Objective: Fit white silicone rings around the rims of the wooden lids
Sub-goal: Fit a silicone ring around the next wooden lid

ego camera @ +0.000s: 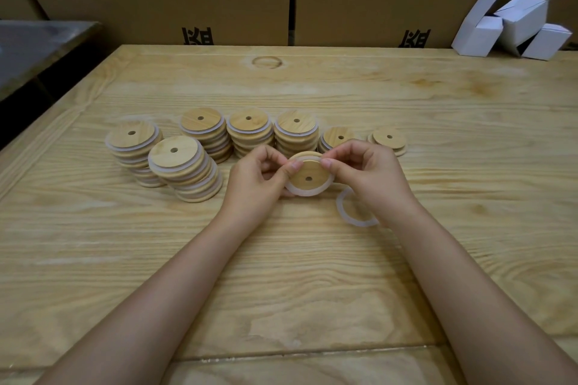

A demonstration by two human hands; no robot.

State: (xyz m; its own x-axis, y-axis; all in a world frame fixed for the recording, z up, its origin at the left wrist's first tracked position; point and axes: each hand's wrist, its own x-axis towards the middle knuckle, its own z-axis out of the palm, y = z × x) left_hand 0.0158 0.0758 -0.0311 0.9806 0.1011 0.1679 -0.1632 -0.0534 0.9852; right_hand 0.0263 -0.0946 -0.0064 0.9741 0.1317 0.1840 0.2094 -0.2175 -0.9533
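while your left hand (256,176) and right hand (367,170) hold wooden lid (308,175) above desk (312,259), fingers (292,166) curled, pinching white ring (305,192) half-seated on rim; spare ring (350,212) lies beside.

Lid stacks (249,131) sat in a row mid-desk (125,244). Held lid (308,176) was just in front of the row, between left grip (253,181) and right grip (369,172). Loose ring (341,208) lay on the desk beneath the right wrist. Cartons (156,6) stood behind the desk, small boxes (513,22) at its far-right corner.
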